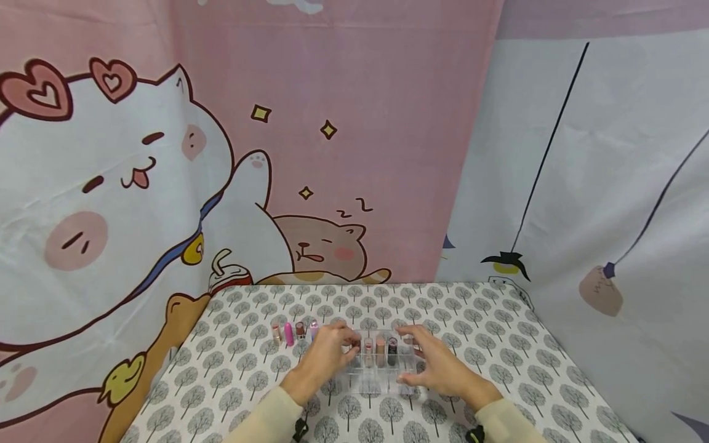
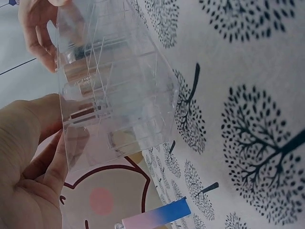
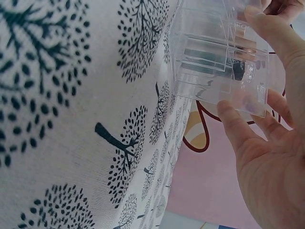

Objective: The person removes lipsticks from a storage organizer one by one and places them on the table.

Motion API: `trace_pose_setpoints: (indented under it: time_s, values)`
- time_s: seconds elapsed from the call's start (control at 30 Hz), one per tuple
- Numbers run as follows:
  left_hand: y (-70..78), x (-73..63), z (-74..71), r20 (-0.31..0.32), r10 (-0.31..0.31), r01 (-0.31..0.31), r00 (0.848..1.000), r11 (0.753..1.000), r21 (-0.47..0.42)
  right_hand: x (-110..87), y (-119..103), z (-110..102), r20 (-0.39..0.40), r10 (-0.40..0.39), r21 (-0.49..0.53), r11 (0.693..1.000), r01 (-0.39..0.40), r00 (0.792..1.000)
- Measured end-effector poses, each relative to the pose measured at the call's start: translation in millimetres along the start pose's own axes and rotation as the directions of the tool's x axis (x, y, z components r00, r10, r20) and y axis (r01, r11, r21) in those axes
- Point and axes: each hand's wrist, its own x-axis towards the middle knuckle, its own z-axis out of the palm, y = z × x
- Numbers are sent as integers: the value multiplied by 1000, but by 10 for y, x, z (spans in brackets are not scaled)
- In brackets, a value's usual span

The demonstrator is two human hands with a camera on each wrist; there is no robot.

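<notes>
A clear plastic organizer (image 1: 372, 386) with compartments stands on the tabletop between both hands. My left hand (image 1: 330, 347) is at its left end, thumb and fingers pinching a dark red lipstick (image 2: 83, 114) at a compartment. My right hand (image 1: 440, 366) spans the right end of the organizer, with the thumb at the front and fingers at the back and side, gripping it. Upright in the middle compartments are a pink lipstick (image 1: 368, 354), a tan lipstick (image 1: 380, 352) and a black lipstick (image 1: 392, 353). The clear walls blur the left fingertips' contact.
Left of the organizer stand a pale gold lipstick (image 1: 277, 334), a bright pink one (image 1: 288, 335), a dark red one (image 1: 300, 331) and a pink-and-blue tube (image 2: 159, 214). A tree-print cloth (image 1: 232, 369) covers the table. Patterned curtains (image 1: 388, 154) hang behind and beside it.
</notes>
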Motion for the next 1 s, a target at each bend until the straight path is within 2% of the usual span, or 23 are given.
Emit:
trace_pose_setpoints:
  time_s: [0.47, 0.87, 1.0]
  values:
    - [3, 13, -46, -22, -66, 61, 998, 982, -178, -1, -7, 11, -8, -3, -1, 1000, 3, 1000]
    - [21, 17, -55, -89, -50, 28, 995, 973, -228, -6, -34, 9, -3, 5, 19, 1000, -5, 1000]
    - [35, 36, -76, -127, -16, -11, 992, 978, -207, -1, -36, 5, -6, 8, 14, 1000, -8, 1000]
